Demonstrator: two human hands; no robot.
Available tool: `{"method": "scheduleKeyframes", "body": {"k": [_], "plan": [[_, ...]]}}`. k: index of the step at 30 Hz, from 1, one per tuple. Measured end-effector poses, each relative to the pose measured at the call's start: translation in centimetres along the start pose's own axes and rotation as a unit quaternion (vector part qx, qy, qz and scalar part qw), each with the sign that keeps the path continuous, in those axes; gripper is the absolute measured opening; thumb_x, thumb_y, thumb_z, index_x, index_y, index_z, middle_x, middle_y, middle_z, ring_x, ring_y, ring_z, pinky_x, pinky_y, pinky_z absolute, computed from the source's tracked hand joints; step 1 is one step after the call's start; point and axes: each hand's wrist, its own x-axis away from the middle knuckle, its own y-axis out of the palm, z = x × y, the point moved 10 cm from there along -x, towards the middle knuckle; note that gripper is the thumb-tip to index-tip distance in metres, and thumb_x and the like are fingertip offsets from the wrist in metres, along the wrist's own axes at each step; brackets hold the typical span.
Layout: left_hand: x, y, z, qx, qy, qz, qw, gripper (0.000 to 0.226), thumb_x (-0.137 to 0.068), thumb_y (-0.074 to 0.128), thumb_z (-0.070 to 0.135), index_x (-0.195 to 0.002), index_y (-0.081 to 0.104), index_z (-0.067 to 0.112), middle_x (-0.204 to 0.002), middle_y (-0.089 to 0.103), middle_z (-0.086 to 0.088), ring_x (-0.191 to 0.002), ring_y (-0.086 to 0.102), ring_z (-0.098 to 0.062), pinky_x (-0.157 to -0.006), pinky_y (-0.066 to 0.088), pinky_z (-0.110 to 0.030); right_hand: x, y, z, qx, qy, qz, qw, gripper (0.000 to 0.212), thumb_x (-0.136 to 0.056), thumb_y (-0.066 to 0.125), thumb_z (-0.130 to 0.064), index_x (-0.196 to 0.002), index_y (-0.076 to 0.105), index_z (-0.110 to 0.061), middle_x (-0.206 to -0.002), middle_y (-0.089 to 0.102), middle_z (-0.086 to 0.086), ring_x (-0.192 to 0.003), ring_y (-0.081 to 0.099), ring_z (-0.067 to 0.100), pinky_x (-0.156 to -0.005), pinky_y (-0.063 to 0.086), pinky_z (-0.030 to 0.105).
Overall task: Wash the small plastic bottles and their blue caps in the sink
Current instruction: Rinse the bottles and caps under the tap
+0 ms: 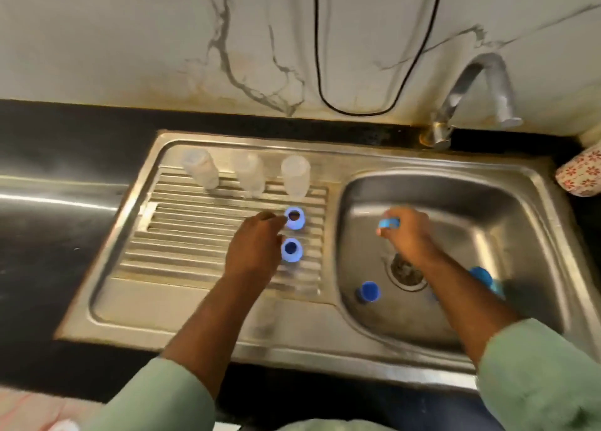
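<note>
Pinching blue caps: left hand (pixel 257 245) at drainboard cap (pixel 295 218), right hand (pixel 408 232) clamping another (pixel 388 223).

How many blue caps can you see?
5. Two caps sit on the drainboard, one at the left hand's fingers, one nearer. The right hand holds one. Two lie in the basin. The right arm may hide more.

A single head-worn camera looks steeply down and forward from close above the stainless steel sink unit (pixel 208 329), set in the black counter (pixel 48 268), facing the white marble-patterned wall (pixel 130 40) behind its far edge.
</note>
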Motion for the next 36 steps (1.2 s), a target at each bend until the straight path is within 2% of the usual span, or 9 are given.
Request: {"method": "scheduleKeyframes", "body": {"k": [3,6,10,13,21,24,28,33,36], "plan": [[0.3,1.2,-9.4,-0.056,-0.063,-0.098,0.992,0.044,-0.086,0.063,0.009,-0.130,0.062,0.014,-0.129,0.059,-0.009,-0.119,0.056,-0.033,-0.098,0.046,-0.041,1.7,2.2,-10.3,-0.071,-0.136,0.040,0.987,0.046,-0.070,0.082,-0.001,-0.115,0.070,-0.006,-0.108,0.062,0.003,-0.099,0.054,0.011,-0.085,0.035,0.006],[0.7,3.0,-12.1,-0.049,-0.044,-0.150,0.987,0.045,-0.080,0.068,0.015,-0.124,0.062,0.022,-0.123,0.057,-0.001,-0.109,0.062,-0.028,-0.091,0.052,-0.040,4.4,6.9,-17.5,-0.066,-0.253,-0.040,0.964,0.045,-0.070,0.081,-0.002,-0.114,0.070,-0.006,-0.109,0.059,0.001,-0.099,0.051,0.001,-0.087,0.029,-0.003],[1.3,3.5,-14.3,-0.020,-0.002,-0.118,0.993,0.058,-0.080,0.076,0.022,-0.135,0.057,0.021,-0.140,0.048,-0.002,-0.125,0.051,-0.028,-0.103,0.044,-0.036,7.3,13.0,-20.7,0.007,-0.311,-0.098,0.945,0.046,-0.065,0.079,-0.016,-0.111,0.072,-0.013,-0.111,0.067,0.001,-0.105,0.059,0.014,-0.098,0.038,0.021],[1.6,4.1,-15.0,-0.039,-0.001,-0.120,0.992,0.060,-0.085,0.073,0.026,-0.140,0.052,0.020,-0.150,0.040,-0.004,-0.135,0.040,-0.030,-0.107,0.040,-0.040,8.7,15.9,-20.8,0.091,-0.348,-0.115,0.926,0.047,-0.068,0.076,-0.019,-0.114,0.070,-0.016,-0.112,0.068,0.001,-0.105,0.062,0.023,-0.093,0.045,0.041],[1.4,4.0,-14.9,-0.064,0.006,-0.160,0.985,0.054,-0.087,0.072,0.020,-0.138,0.053,0.018,-0.153,0.038,-0.005,-0.137,0.039,-0.030,-0.106,0.043,-0.041,10.3,18.9,-20.9,0.260,-0.374,-0.120,0.882,0.053,-0.062,0.084,-0.013,-0.112,0.070,-0.023,-0.109,0.068,-0.003,-0.104,0.064,0.025,-0.085,0.042,0.051],[1.1,2.6,-13.5,-0.049,0.007,-0.113,0.992,0.032,-0.090,0.058,0.011,-0.121,0.064,0.016,-0.129,0.057,-0.004,-0.118,0.054,-0.027,-0.095,0.048,-0.037,10.0,15.7,-20.2,0.196,-0.340,-0.063,0.918,0.049,-0.064,0.082,-0.022,-0.112,0.070,-0.025,-0.113,0.067,-0.007,-0.109,0.061,0.021,-0.089,0.041,0.049],[1.2,1.2,-7.8,-0.008,0.055,-0.051,0.997,0.037,-0.092,0.051,0.010,-0.127,0.062,0.015,-0.126,0.061,-0.003,-0.116,0.055,-0.028,-0.092,0.048,-0.038,9.0,9.4,-15.0,0.090,-0.234,0.022,0.968,0.031,-0.071,0.074,-0.022,-0.101,0.075,-0.019,-0.104,0.072,0.000,-0.099,0.067,0.026,-0.088,0.051,0.045],[1.0,4.6,2.4,-0.027,0.165,-0.078,0.983,0.029,-0.094,0.048,0.010,-0.119,0.061,0.013,-0.119,0.061,-0.004,-0.112,0.055,-0.029,-0.080,0.042,-0.036,7.5,3.7,-5.0,0.048,-0.044,-0.003,0.998,0.021,-0.084,0.068,-0.002,-0.103,0.075,-0.009,-0.104,0.068,0.001,-0.094,0.061,0.013,-0.081,0.037,0.007],[0.5,8.6,7.3,-0.044,0.190,-0.120,0.974,0.033,-0.093,0.049,0.008,-0.124,0.060,0.011,-0.123,0.058,-0.008,-0.117,0.053,-0.030,-0.084,0.043,-0.037,5.9,1.4,2.0,-0.003,0.057,0.021,0.998,0.020,-0.082,0.068,-0.001,-0.098,0.076,-0.010,-0.100,0.073,0.007,-0.092,0.066,0.019,-0.083,0.046,0.019]]}}
